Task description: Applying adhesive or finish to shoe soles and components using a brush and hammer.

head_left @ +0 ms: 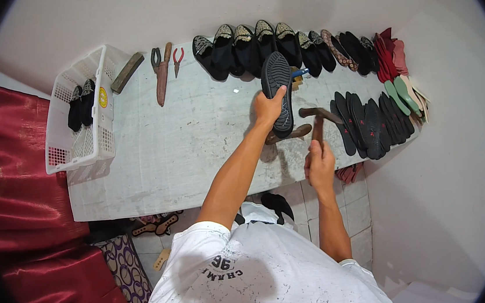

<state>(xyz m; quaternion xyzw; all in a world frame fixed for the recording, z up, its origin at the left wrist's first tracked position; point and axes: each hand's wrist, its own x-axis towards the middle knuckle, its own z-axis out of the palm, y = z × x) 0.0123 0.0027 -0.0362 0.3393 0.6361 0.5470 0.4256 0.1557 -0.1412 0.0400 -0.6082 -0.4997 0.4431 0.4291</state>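
My left hand (pixel 268 107) is closed around a black shoe (pixel 275 73), whose ridged sole faces up over the table. A hammer (pixel 318 128) is in my right hand (pixel 320 166), gripped by its wooden handle. Its dark head lies to the right of the shoe, apart from it. Partly hidden beneath the shoe's heel is a brown, rounded piece (pixel 298 132), its kind unclear. Just behind the shoe shows a blue-handled object (pixel 300 73) with a tan part, partly covered.
Several black shoes with patterned uppers (pixel 245 49) line the table's (pixel 156 165) back edge. At right lie black insoles (pixel 359 122), green soles (pixel 405 92) and red pieces (pixel 385 59). A white basket (pixel 103 127) holds two shoes; pliers (pixel 178 61) and a sheathed knife (pixel 162 82) lie nearby.
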